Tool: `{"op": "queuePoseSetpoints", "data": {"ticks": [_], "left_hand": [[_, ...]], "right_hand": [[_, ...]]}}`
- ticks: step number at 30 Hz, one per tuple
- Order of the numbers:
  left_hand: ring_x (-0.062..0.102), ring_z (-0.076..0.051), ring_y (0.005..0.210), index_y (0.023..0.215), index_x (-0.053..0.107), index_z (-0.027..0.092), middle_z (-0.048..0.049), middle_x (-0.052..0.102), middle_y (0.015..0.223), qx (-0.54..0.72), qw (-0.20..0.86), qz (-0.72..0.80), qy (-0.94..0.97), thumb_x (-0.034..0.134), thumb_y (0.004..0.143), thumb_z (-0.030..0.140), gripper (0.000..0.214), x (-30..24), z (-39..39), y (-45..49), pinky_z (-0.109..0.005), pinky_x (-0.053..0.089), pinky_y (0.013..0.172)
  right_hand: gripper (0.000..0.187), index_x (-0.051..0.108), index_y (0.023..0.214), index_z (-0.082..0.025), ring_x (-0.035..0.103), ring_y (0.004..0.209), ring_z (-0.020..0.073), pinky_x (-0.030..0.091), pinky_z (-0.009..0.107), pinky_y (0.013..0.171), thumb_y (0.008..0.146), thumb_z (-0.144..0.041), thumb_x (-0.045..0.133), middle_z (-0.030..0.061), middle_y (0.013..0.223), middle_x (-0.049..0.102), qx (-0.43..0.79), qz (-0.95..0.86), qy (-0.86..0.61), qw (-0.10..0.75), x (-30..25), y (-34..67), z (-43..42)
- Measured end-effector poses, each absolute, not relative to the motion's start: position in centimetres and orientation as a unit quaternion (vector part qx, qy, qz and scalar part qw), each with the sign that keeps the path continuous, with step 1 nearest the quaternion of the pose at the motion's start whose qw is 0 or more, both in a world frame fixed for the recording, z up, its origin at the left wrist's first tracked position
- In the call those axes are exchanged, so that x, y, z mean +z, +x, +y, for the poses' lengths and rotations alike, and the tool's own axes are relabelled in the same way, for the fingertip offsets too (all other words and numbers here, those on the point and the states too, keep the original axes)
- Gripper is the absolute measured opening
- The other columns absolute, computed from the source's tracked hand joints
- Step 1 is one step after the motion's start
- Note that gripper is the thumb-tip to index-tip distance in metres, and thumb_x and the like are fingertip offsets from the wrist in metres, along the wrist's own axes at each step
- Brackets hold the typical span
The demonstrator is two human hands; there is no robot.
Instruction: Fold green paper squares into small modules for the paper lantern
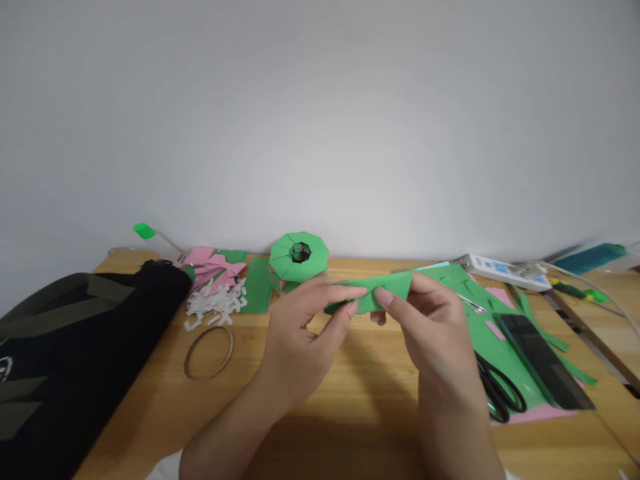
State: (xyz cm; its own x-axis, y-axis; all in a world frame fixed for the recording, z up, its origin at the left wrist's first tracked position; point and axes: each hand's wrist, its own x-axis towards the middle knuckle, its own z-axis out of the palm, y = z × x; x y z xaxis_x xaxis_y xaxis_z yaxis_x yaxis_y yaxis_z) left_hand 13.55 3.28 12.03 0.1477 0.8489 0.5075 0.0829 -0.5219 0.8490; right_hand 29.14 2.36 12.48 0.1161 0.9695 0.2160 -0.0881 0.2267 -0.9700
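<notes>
Both hands grip one folded piece of green paper (400, 285) above the wooden table. My left hand (305, 333) pinches its left end between thumb and fingers. At the right part, my right hand (435, 327) presses its thumb on the front face, with the fingers behind. The paper's back is hidden by my fingers. Behind my left hand stands a round green paper form (300, 257) with a hole in its top and some pink lower down.
A black bag (75, 347) lies at left, near white paper scraps (215, 303), pink paper pieces (215, 267) and a tape ring (208, 353). To the right are black-handled scissors (500, 390), a phone (543, 360), green sheets (480, 340) and a power strip (505, 270).
</notes>
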Motion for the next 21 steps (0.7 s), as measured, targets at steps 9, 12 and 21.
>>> {"op": "queuePoseSetpoints", "data": {"ticks": [9, 12, 21], "left_hand": [[0.065, -0.013, 0.082, 0.089, 0.072, 0.022, 0.0000, 0.073, 0.084, 0.550, 0.324, 0.357, 0.682, 0.062, 0.082, 0.007, 0.020, 12.13, 3.37, 13.38, -0.024, 0.050, 0.073], [0.066, -0.013, 0.085, 0.089, 0.072, 0.023, 0.0008, 0.074, 0.086, 0.556, 0.317, 0.358, 0.680, 0.063, 0.081, 0.006, 0.021, 12.20, 3.40, 13.42, -0.025, 0.051, 0.077], [0.067, -0.015, 0.084, 0.087, 0.072, 0.025, 0.0012, 0.075, 0.086, 0.561, 0.292, 0.372, 0.679, 0.064, 0.080, 0.008, 0.020, 12.29, 3.40, 13.53, -0.027, 0.053, 0.078]], "right_hand": [[0.015, 0.066, 0.065, -0.020, 0.055, 0.051, 0.0077, 0.045, 0.019, 0.051, 0.077, -0.026, 0.073, -0.0041, 0.055, 0.062, 0.430, -0.512, -0.451, 0.591, 12.75, 29.04, 2.49], [0.017, 0.065, 0.064, -0.019, 0.054, 0.051, 0.0082, 0.044, 0.020, 0.050, 0.076, -0.027, 0.073, -0.0037, 0.054, 0.061, 0.411, -0.519, -0.469, 0.585, 12.79, 28.99, 2.39], [0.027, 0.059, 0.058, -0.019, 0.053, 0.050, 0.0102, 0.042, 0.023, 0.048, 0.074, -0.031, 0.075, -0.0028, 0.051, 0.060, 0.403, -0.521, -0.495, 0.566, 12.55, 29.17, 2.39]]}}
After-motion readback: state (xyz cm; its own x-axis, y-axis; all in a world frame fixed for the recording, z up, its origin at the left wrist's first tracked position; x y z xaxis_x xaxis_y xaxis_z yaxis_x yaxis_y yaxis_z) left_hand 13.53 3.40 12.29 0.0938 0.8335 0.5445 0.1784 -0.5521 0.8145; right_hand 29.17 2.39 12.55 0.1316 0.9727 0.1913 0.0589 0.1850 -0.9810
